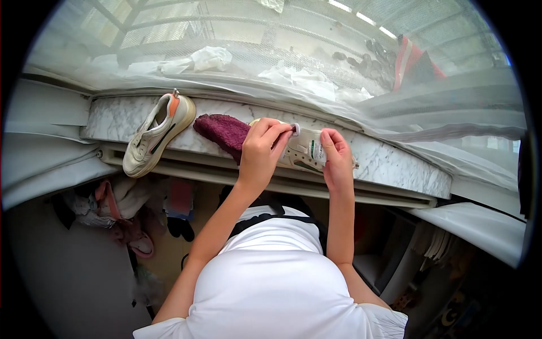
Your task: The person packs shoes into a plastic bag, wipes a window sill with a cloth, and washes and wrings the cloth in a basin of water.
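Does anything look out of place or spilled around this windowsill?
Two things: the whole shoe at left sits askew, its toe jutting past the front edge of the marble sill, and clothes lie jumbled below. I see no spill.

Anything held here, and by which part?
A clear, labelled bottle: the right hand holds its body end; the left hand pinches the pale cap end.

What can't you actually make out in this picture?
All in the head view:
Label wording: too small.
Second shoe: partly hidden by the left hand and clear container.
Dark objects outside: blurred by the sheer curtain.
Lower-right items: lost in shadow.
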Motion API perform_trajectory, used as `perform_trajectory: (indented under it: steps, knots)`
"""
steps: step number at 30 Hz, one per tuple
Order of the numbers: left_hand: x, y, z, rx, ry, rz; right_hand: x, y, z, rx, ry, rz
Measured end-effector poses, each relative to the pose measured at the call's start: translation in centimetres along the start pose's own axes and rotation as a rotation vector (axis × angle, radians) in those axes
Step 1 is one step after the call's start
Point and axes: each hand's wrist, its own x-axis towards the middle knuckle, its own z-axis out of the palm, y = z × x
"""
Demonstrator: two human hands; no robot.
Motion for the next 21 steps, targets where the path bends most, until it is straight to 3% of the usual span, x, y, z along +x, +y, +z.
perform_trajectory:
  steps: [9,17,21]
  knots:
    - [-0.7,0.6,1.5,-0.042,-0.029,0.123,0.1,0.2,-0.1,-0.054,-0.005,-0.05]
    - [0.3,-1.2,0.9,0.077,-0.043,0.052,0.2,-0.3,-0.9,0.058,0.001,0.008]
    - [0.4,-0.5,-0.4,-0.01,0.043,-0.032,0.2,-0.4,-1.8,0.119,-0.044,0.045]
